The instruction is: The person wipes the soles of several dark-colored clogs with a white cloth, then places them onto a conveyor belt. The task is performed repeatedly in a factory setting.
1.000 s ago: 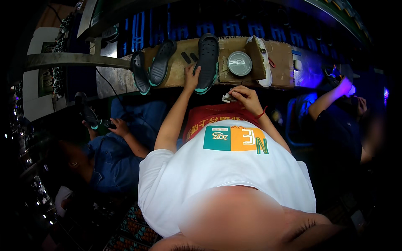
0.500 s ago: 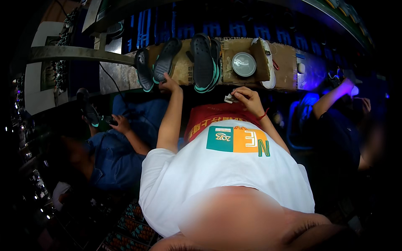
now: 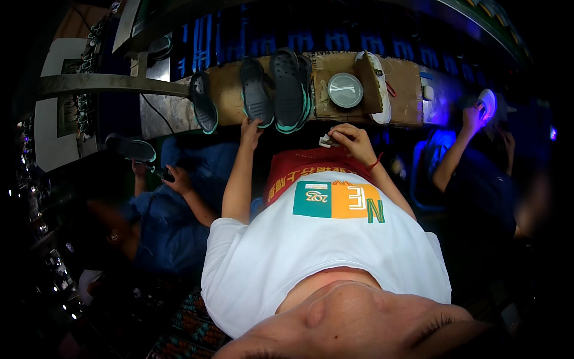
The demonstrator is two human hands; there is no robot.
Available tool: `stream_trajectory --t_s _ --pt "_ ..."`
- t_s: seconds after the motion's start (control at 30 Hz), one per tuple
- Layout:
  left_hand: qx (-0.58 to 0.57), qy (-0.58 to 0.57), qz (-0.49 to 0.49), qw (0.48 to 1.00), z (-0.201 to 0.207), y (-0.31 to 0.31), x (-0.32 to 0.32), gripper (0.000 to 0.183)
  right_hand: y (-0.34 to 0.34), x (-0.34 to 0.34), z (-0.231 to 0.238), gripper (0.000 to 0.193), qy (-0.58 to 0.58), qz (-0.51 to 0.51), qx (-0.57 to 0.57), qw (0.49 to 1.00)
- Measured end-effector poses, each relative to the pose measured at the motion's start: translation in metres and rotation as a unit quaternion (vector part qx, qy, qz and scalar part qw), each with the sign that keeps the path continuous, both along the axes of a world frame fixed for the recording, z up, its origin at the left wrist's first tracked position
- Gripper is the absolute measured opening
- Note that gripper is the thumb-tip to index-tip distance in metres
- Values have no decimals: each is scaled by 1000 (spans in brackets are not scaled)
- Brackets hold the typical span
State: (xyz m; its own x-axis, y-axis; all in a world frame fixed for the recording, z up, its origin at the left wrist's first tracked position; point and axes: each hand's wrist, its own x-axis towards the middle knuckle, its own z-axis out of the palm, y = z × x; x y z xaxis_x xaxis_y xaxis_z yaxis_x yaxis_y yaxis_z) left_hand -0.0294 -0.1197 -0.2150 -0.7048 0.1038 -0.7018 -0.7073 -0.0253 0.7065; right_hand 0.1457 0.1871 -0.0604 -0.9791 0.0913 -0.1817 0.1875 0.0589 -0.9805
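Note:
My left hand (image 3: 250,132) grips the heel end of a dark grey clog (image 3: 258,93) with a turquoise sole edge, lying on the cardboard-covered bench. Right beside it, on the right, is a pair of like dark clogs (image 3: 288,90), one overlapping the other. Another single dark clog (image 3: 203,103) lies apart to the left. Low in front of the bench, above my lap, my right hand (image 3: 353,140) pinches a small whitish piece (image 3: 326,141), too small to name.
A round tin (image 3: 345,90) stands in a cut cardboard box (image 3: 323,107); a white shoe (image 3: 382,90) leans by the box's right side. A metal bar (image 3: 107,85) crosses at left. Co-workers sit on both sides, one with a dark clog (image 3: 130,148), the other raising a white shoe (image 3: 487,103).
My left hand has slid the clog to the right, up against the pair. My right hand has barely moved. The left co-worker's clog has turned level; the right co-worker's hand has risen.

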Motion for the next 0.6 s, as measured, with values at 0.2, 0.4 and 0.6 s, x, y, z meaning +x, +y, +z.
stream_trajectory --t_s 0.2,0.4,0.6 --pt "99 15 27 995 18 -11 -5 35 1 -3 -10 17 13 -28 18 999" --pt "-360 292 -181 868 -14 -13 -5 59 11 -39 -25 14 82 -85 242 963" --pt "-361 515 -165 759 37 38 -3 55 32 -71 -46 12 135 -120 411 894"
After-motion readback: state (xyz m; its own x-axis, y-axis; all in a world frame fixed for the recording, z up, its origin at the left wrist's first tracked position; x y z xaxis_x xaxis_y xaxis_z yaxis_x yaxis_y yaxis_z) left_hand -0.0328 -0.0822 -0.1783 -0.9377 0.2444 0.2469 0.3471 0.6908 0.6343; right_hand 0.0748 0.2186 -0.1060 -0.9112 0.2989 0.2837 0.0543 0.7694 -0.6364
